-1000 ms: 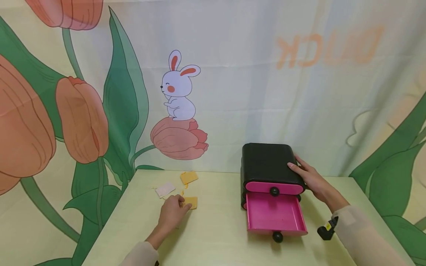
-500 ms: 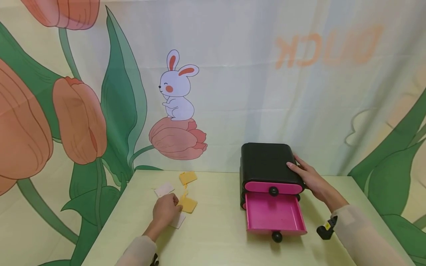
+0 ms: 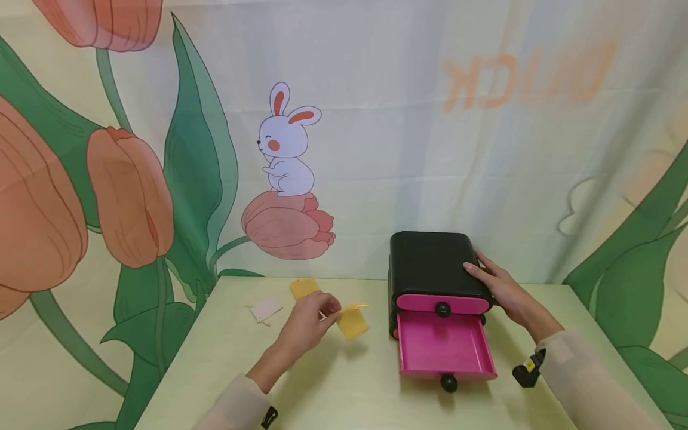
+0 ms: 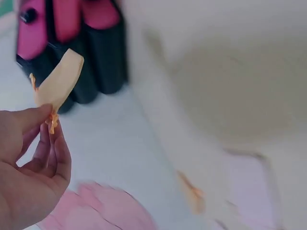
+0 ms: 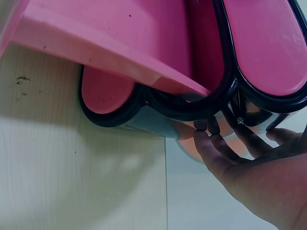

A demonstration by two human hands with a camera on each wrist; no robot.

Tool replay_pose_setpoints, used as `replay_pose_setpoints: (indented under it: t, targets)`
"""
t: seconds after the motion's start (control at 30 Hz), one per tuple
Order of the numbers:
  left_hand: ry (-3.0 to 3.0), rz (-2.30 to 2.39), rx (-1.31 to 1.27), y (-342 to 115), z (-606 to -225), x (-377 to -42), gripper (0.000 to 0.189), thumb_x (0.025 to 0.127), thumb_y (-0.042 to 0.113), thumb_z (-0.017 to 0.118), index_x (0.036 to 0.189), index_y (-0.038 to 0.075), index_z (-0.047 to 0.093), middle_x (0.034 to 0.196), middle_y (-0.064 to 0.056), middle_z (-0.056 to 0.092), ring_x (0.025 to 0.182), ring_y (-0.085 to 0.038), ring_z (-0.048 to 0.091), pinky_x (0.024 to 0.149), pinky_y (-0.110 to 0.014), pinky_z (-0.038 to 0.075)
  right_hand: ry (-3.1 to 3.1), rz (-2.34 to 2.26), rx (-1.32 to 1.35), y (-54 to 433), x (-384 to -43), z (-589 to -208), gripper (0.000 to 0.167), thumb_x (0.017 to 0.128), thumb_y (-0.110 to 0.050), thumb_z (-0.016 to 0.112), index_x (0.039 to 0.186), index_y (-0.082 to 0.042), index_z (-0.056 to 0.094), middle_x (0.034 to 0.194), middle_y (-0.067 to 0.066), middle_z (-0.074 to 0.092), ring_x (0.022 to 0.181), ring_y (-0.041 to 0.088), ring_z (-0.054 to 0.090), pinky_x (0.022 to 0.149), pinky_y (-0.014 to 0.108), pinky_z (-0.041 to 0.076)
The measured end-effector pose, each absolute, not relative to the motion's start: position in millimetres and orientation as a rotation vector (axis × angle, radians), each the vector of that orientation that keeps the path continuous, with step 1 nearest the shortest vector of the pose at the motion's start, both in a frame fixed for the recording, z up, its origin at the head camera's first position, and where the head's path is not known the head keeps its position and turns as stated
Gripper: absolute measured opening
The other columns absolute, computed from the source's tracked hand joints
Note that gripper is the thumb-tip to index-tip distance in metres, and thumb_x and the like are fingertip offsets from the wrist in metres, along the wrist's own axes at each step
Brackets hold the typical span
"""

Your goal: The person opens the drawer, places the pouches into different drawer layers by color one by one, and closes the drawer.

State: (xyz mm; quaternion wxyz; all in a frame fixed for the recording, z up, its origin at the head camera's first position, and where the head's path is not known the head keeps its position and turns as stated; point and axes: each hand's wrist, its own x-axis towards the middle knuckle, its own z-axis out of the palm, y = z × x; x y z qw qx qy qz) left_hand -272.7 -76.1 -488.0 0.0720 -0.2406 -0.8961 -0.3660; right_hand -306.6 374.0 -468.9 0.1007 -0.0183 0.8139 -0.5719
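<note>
A person's bare left hand (image 3: 303,325) holds a small yellow pouch (image 3: 352,322) in a pinch between the thumb (image 4: 38,116) and the fingers. The tips press together on the edge of the pouch near its drawstring (image 3: 361,306), and the other fingers bend loosely beneath. The pouch hangs in the air over the middle of a pale table (image 3: 355,397), apart from its surface, with a soft shadow below it. In the left wrist view it looks flat and slightly curved, with a bit of orange-yellow cord hanging by the fingertips.

The right hand (image 3: 502,289) rests on the right side of a black cabinet (image 3: 432,260). Its thumb lies on the right edge of the cabinet's top. In the right wrist view the fingers reach out fairly straight, with small gaps between them, their tips touching the cabinet's side.

The cabinet stands on the right half of the table, towards the back edge. Its pink middle drawer (image 3: 443,346) is pulled out; the top drawer (image 3: 416,303) above it is pushed in.

A second yellow pouch (image 3: 304,288) lies by the table's back edge, partly covered by the left hand. A white pouch (image 3: 266,309) lies near the back left corner. Behind the table hangs a printed backdrop (image 3: 371,155).
</note>
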Motion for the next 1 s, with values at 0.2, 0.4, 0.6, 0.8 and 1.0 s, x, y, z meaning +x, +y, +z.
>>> replay_pose_setpoints:
  t: [0.2, 0.4, 0.6, 0.8, 1.0]
  targets:
    - [-2.672, -1.178, -0.923, -20.8, -463.2, -258.4, 0.008, 0.095, 0.011, 0.081, 0.1, 0.013, 0.076, 0.094, 0.006, 0.066, 0.083, -0.004, 0.065, 0.076, -0.019, 0.057, 2.408, -1.69, -0.052, 373.7, -305.8, -467.7, 0.09, 0.107, -0.06, 0.051, 0.17, -0.031, -0.006, 0.174, 0.026, 0.006, 0.155, 0.051, 0.025, 0.119, 0.068, 0.031]
    - [-2.727, -1.255, -1.015, 23.4, -465.7, -250.0, 0.01, 0.093, 0.011, 0.083, 0.1, 0.014, 0.076, 0.094, 0.009, 0.064, 0.083, 0.001, 0.062, 0.076, -0.014, 0.055, 2.407, -1.686, -0.036, 371.8, -306.0, -466.9, 0.09, 0.107, -0.061, 0.051, 0.17, -0.031, -0.006, 0.174, 0.027, 0.007, 0.155, 0.052, 0.024, 0.119, 0.068, 0.03]
    - [-2.757, -1.129, -1.04, 49.0, -476.3, -248.0, 0.008, 0.093, 0.012, 0.084, 0.099, 0.015, 0.078, 0.092, 0.009, 0.062, 0.082, 0.001, 0.059, 0.074, -0.011, 0.053, 2.404, -1.687, -0.015, 371.4, -307.7, -468.7, 0.092, 0.106, -0.063, 0.051, 0.17, -0.031, -0.006, 0.174, 0.027, 0.009, 0.154, 0.052, 0.026, 0.119, 0.069, 0.031]
    - [-2.778, -0.981, -1.059, 58.3, -487.6, -247.3, 0.009, 0.093, 0.014, 0.083, 0.102, 0.015, 0.081, 0.091, 0.008, 0.063, 0.082, 0.0, 0.058, 0.074, -0.01, 0.051, 2.406, -1.681, -0.025, 371.2, -307.5, -469.3, 0.091, 0.106, -0.063, 0.051, 0.17, -0.031, -0.006, 0.173, 0.028, 0.011, 0.153, 0.052, 0.029, 0.118, 0.069, 0.032]
    - [-2.699, -0.982, -1.11, 48.3, -497.4, -246.4, 0.018, 0.096, 0.02, 0.081, 0.113, 0.012, 0.08, 0.102, 0.004, 0.069, 0.089, -0.004, 0.062, 0.079, -0.012, 0.053, 2.42, -1.67, -0.023, 372.3, -306.6, -467.4, 0.091, 0.106, -0.063, 0.051, 0.17, -0.03, -0.005, 0.174, 0.026, 0.007, 0.154, 0.052, 0.028, 0.119, 0.069, 0.031]
